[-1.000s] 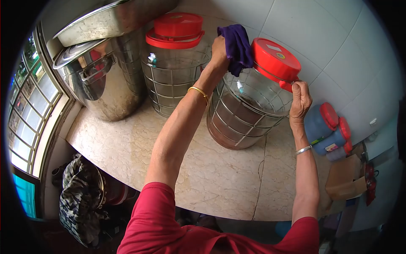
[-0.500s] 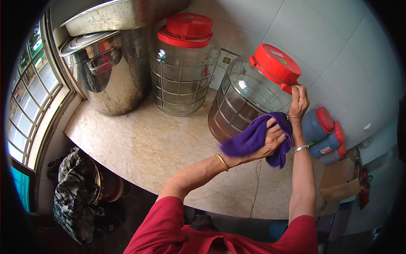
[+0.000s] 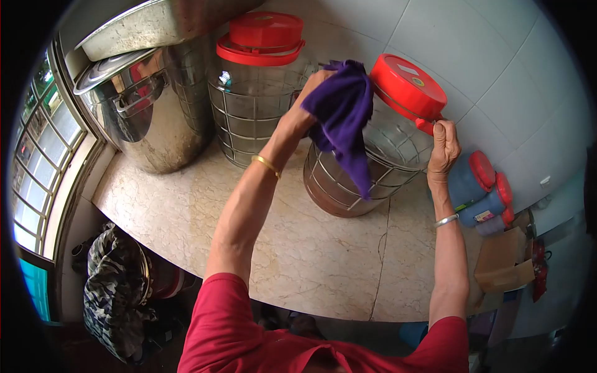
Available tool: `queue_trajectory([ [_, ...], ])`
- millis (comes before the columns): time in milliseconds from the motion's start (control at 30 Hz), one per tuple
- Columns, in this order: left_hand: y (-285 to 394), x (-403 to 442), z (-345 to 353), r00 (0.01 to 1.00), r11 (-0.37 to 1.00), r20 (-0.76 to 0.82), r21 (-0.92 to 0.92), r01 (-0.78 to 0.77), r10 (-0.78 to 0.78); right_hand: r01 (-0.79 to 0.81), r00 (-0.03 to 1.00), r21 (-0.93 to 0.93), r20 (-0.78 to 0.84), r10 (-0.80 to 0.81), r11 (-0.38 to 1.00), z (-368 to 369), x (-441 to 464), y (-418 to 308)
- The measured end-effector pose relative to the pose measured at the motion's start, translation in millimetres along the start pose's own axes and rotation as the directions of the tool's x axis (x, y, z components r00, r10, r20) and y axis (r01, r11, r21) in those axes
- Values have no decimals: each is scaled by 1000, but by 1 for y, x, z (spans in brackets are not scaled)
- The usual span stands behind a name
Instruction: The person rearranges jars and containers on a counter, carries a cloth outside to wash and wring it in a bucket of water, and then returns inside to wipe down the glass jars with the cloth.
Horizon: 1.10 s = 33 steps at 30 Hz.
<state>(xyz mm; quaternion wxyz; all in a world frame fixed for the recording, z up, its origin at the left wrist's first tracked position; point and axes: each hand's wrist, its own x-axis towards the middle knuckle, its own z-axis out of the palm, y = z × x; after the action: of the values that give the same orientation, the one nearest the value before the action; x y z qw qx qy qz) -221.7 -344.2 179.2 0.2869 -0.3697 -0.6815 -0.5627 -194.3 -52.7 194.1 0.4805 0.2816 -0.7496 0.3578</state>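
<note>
A large glass jar (image 3: 401,144) in a wire frame leans to the right on the counter, with brown contents in its lower part. Its red lid (image 3: 407,87) is on top. My right hand (image 3: 444,149) is closed around the red handle (image 3: 425,126) at the lid's right side. At the jar's upper left, my left hand (image 3: 312,93) grips a purple cloth (image 3: 343,112), which hangs down over the glass. The cloth hides part of that hand's fingers and the jar's left side.
A second caged jar (image 3: 245,115) with a red lid stands to the left, beside a big steel pot (image 3: 152,115) under a metal pan (image 3: 134,31). Blue containers (image 3: 471,183) and a cardboard box (image 3: 502,264) are at right. The marble-patterned counter (image 3: 280,248) has a curved front edge.
My left hand has moved the purple cloth from the jar's right front up to its upper left. My right hand stays on the lid's handle. The view has shifted slightly.
</note>
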Motion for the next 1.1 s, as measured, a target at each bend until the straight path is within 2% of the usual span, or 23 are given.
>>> queue_trajectory([
  [33, -5, 0, 0, 1000, 1000, -5, -3, 4, -4, 0, 1000, -1, 7, 0, 1000, 0, -1, 0],
  [100, -9, 5, 2, 963, 959, -36, 112, -261, 267, -8, 1000, 10, 9, 8, 1000, 0, -1, 1],
  [133, -8, 7, 5, 961, 957, -34, 105, -269, 274, -6, 1000, 2, 3, 6, 1000, -1, 0, 0],
  [233, 4, -8, 13, 987, 938, -10, 314, -149, 160, 25, 1000, 12, -2, -25, 1000, 1, 0, -1],
  [267, 9, -14, 11, 974, 885, 68, 407, -224, 216, 7, 1000, 1, 7, -7, 1000, 0, -1, -1],
  [300, 29, -20, 11, 998, 968, 58, 251, 20, -36, -6, 1000, -10, 13, 6, 1000, -1, 0, -1],
  [367, 31, -42, 27, 989, 814, 66, 562, -148, 134, -7, 1000, -2, 9, 7, 1000, 0, 0, -2],
  [400, 41, -43, 32, 986, 805, 140, 573, -157, 92, -11, 1000, 4, 9, 11, 1000, 0, 0, -3],
  [433, 60, -41, 37, 975, 822, 124, 525, -222, 184, -5, 1000, 1, 7, 5, 1000, 0, 0, -4],
  [500, 69, -39, 37, 982, 827, 59, 531, -185, 182, 5, 1000, -2, 14, -5, 1000, 0, 0, -6],
  [567, 53, -38, 30, 988, 767, -131, 641, 24, 78, 22, 1000, -9, 10, -22, 1000, 1, 1, -4],
  [600, 31, -41, 20, 987, 786, -155, 613, 75, 27, 27, 1000, -16, 1, -27, 1000, 1, 0, -3],
  [633, 12, -40, 6, 1000, 705, 3, 709, -13, 15, 26, 1000, -18, -10, -26, 1000, 0, -1, -2],
  [700, 8, -31, -7, 989, 850, 148, 524, -58, -24, -24, 999, -11, 31, 25, 1000, -3, -1, -1],
  [733, 10, -29, -5, 997, 907, 75, 422, -20, -12, -30, 999, -11, 28, 31, 999, -2, -1, -2],
  [833, 21, -18, -2, 996, 934, 74, 356, 16, -45, -56, 998, 16, 23, 56, 998, -1, -1, -5],
  [867, 23, -14, 1, 997, 949, 28, 308, 63, -75, -56, 998, 13, 23, 56, 998, -1, -1, -4],
  [900, 22, -14, 3, 997, 951, 28, 303, 66, -78, -56, 998, 10, 25, 56, 998, -2, -2, -4],
  [967, 22, -15, 4, 993, 902, 105, 431, -3, -47, -53, 998, 9, 28, 52, 999, -2, -2, -3],
  [1100, 32, -23, 13, 999, 888, 40, 459, -36, 20, -48, 999, 3, 15, 48, 999, -1, -1, -4],
])
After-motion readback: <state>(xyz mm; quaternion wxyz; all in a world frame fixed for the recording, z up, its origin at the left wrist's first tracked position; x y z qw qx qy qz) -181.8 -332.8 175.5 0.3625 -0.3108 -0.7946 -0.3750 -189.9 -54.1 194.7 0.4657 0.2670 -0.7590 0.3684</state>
